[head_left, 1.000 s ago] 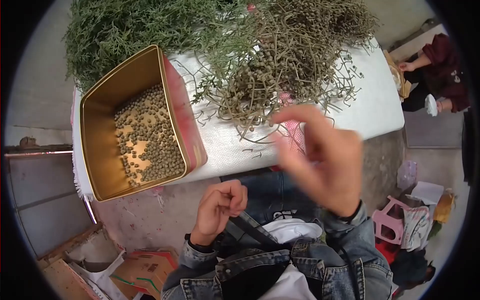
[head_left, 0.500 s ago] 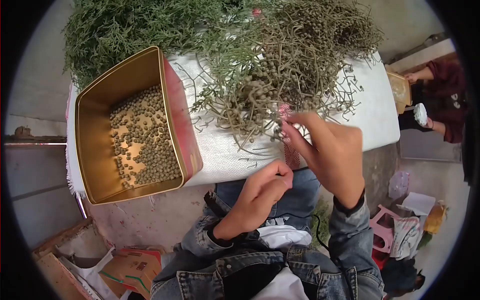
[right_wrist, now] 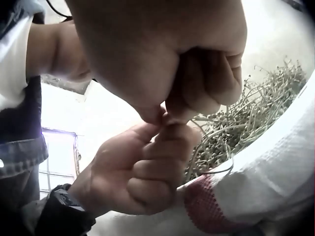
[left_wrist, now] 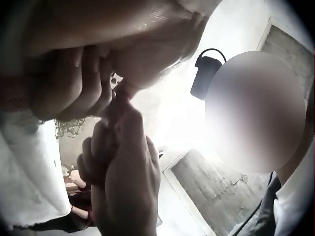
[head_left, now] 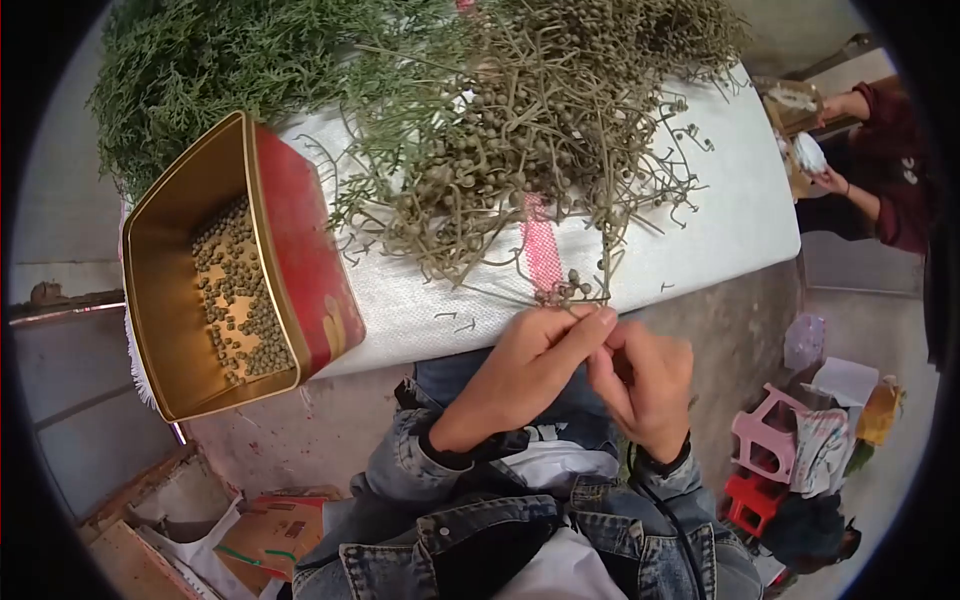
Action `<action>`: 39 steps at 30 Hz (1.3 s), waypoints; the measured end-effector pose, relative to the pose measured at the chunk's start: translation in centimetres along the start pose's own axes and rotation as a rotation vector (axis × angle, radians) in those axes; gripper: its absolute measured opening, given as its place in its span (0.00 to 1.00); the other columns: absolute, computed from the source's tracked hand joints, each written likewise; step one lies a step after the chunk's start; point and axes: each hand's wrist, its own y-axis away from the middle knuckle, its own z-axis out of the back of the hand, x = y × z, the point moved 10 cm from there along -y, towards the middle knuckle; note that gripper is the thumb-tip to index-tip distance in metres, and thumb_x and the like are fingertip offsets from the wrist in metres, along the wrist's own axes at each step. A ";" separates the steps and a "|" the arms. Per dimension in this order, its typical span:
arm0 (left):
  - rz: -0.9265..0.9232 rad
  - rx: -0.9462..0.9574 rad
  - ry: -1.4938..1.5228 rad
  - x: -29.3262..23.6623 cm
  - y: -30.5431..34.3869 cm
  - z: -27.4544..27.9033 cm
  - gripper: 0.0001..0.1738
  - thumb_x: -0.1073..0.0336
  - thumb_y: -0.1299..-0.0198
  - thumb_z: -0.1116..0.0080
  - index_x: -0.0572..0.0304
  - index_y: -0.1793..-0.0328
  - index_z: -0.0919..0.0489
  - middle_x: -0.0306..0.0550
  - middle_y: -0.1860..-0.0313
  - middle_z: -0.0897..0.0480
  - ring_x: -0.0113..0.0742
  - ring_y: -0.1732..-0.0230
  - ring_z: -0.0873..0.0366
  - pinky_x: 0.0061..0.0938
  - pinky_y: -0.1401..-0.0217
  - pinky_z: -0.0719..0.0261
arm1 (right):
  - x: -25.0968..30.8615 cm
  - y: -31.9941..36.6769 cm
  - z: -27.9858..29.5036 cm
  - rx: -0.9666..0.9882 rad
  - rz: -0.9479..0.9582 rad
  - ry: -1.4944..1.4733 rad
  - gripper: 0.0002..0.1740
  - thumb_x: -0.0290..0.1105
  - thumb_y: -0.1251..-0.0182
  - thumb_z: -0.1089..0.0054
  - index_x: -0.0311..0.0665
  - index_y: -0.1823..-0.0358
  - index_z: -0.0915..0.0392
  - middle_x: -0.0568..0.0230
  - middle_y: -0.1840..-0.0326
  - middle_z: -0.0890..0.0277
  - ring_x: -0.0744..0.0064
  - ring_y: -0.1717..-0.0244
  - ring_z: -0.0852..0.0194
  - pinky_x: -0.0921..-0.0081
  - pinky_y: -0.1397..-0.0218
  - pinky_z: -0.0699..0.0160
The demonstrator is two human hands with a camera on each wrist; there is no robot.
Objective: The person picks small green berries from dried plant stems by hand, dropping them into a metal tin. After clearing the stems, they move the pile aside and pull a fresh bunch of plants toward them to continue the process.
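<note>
In the head view, my left hand [head_left: 520,368] and right hand [head_left: 648,385] meet at the fingertips by the near edge of a white woven sack [head_left: 420,330]. Between thumbs and forefingers they pinch the stem of a dried sprig [head_left: 568,290] with round brown seed pods, which shows just above my left fingers. Both wrist views have the fingertips together, with the stem mostly hidden there. A pile of similar dried stems and pods [head_left: 540,140] lies just beyond my hands. To the left, a red tin [head_left: 300,240] with a gold inside holds many loose pods [head_left: 240,290].
Green leafy branches [head_left: 240,70] are heaped at the back left. At the right, another person [head_left: 890,170] holds a shallow box [head_left: 795,105] and a white object [head_left: 809,153]. A pink stool [head_left: 766,432] and a cardboard box [head_left: 270,540] stand on the floor.
My right hand has come down from above the pile, drawing back a pod sprig. My left hand has moved up and right to meet it. The tin appears farther left in view.
</note>
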 end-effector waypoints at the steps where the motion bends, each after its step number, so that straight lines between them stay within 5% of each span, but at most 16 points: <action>1: 0.076 0.048 0.007 0.4 0.1 -0.3 0.19 0.57 0.22 0.56 0.63 0.59 0.22 0.26 0.79 0.36 0.14 0.79 0.45 0.17 0.78 0.52 | -0.1 0.2 0.1 0.008 0.035 0.006 0.07 0.26 0.39 0.33 0.36 0.68 0.24 0.63 0.84 0.30 0.64 0.86 0.29 0.69 0.81 0.36; 7: 0.408 0.172 0.176 2.6 1.0 -0.4 0.22 0.55 0.24 0.52 0.62 0.68 0.24 0.27 0.80 0.34 0.15 0.80 0.42 0.18 0.78 0.47 | -0.5 -0.3 0.6 0.091 0.179 -0.082 0.07 0.26 0.39 0.33 0.36 0.69 0.24 0.63 0.84 0.30 0.65 0.86 0.30 0.68 0.81 0.35; 11: 0.387 0.261 0.493 2.8 1.3 -1.8 0.21 0.57 0.24 0.52 0.58 0.72 0.31 0.28 0.82 0.39 0.16 0.82 0.46 0.19 0.80 0.51 | -2.0 -0.7 -0.3 0.133 0.036 -0.451 0.06 0.29 0.34 0.39 0.37 0.67 0.26 0.67 0.85 0.32 0.71 0.88 0.37 0.73 0.82 0.43; 14: 0.312 0.123 0.569 2.7 1.2 -1.5 0.19 0.60 0.26 0.54 0.57 0.73 0.32 0.28 0.83 0.43 0.20 0.84 0.49 0.21 0.80 0.53 | -5.3 1.0 -3.5 0.027 -0.315 -1.160 0.08 0.28 0.29 0.42 0.34 0.67 0.26 0.70 0.85 0.32 0.75 0.89 0.42 0.78 0.82 0.44; 19: 0.088 0.159 0.736 1.4 1.6 -0.5 0.16 0.60 0.29 0.56 0.59 0.71 0.31 0.29 0.83 0.44 0.22 0.83 0.49 0.21 0.80 0.53 | -6.7 1.8 -3.9 -0.080 -0.403 -1.215 0.08 0.29 0.29 0.42 0.34 0.67 0.26 0.69 0.86 0.31 0.74 0.89 0.41 0.78 0.82 0.43; 22: 0.202 0.091 0.521 2.3 2.0 -1.1 0.17 0.57 0.29 0.56 0.59 0.69 0.30 0.29 0.82 0.42 0.20 0.82 0.49 0.20 0.79 0.53 | -7.3 2.1 -3.9 -0.145 -0.456 -1.251 0.08 0.29 0.29 0.41 0.34 0.67 0.26 0.69 0.86 0.31 0.74 0.90 0.40 0.78 0.82 0.42; 23: 0.250 0.059 0.410 2.7 1.9 -1.1 0.18 0.55 0.29 0.56 0.60 0.68 0.29 0.29 0.82 0.41 0.20 0.82 0.49 0.20 0.79 0.52 | -7.1 1.8 -3.6 -0.146 -0.452 -1.248 0.08 0.29 0.29 0.41 0.34 0.67 0.26 0.69 0.86 0.31 0.74 0.90 0.40 0.78 0.82 0.42; 26: 0.264 -0.029 0.458 3.6 1.4 -0.7 0.17 0.57 0.27 0.53 0.59 0.67 0.28 0.28 0.81 0.39 0.18 0.82 0.47 0.19 0.79 0.52 | -2.4 -0.3 -0.6 -0.026 -0.037 -0.387 0.06 0.27 0.35 0.37 0.34 0.68 0.25 0.65 0.85 0.30 0.70 0.87 0.32 0.74 0.82 0.37; 30: 0.153 -0.042 0.220 2.8 -0.4 -1.7 0.19 0.55 0.26 0.52 0.58 0.68 0.25 0.27 0.80 0.36 0.16 0.81 0.45 0.18 0.79 0.51 | -0.3 -0.1 0.8 -0.037 0.199 -0.076 0.05 0.25 0.39 0.35 0.34 0.70 0.23 0.63 0.84 0.30 0.67 0.86 0.27 0.72 0.81 0.33; 36: 0.209 -0.127 0.133 2.6 -0.7 -1.6 0.22 0.59 0.25 0.51 0.54 0.77 0.30 0.27 0.83 0.38 0.16 0.83 0.44 0.19 0.81 0.48 | -0.7 0.0 1.7 -0.079 0.189 -0.147 0.05 0.24 0.39 0.36 0.35 0.71 0.23 0.65 0.84 0.29 0.69 0.86 0.29 0.72 0.82 0.35; 39: 0.172 -0.214 0.431 3.5 -0.3 -2.2 0.23 0.53 0.25 0.51 0.50 0.77 0.32 0.27 0.85 0.38 0.18 0.85 0.44 0.20 0.82 0.50 | -2.1 0.4 0.9 -0.191 0.125 -0.335 0.07 0.27 0.36 0.39 0.37 0.72 0.25 0.69 0.86 0.31 0.72 0.89 0.36 0.73 0.84 0.39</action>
